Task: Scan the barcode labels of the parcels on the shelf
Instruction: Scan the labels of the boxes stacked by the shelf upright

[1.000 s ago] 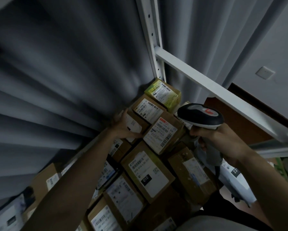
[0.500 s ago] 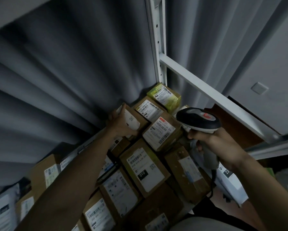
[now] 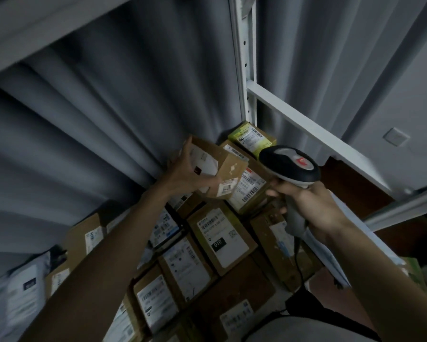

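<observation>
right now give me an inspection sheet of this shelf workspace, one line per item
surface: shelf almost wholly covered by parcels, only a small bare patch visible
job's things: small cardboard box lifted off the stack; barcode scanner beside it; labelled box marked 010 lying flat
clutter: yellow-green box in the back corner; grey mailer bags at far left
fingers: left hand grips the small cardboard box; right hand grips the scanner handle
cables: dark scanner cable hanging down
surroundings: grey curtain, white shelf post
</observation>
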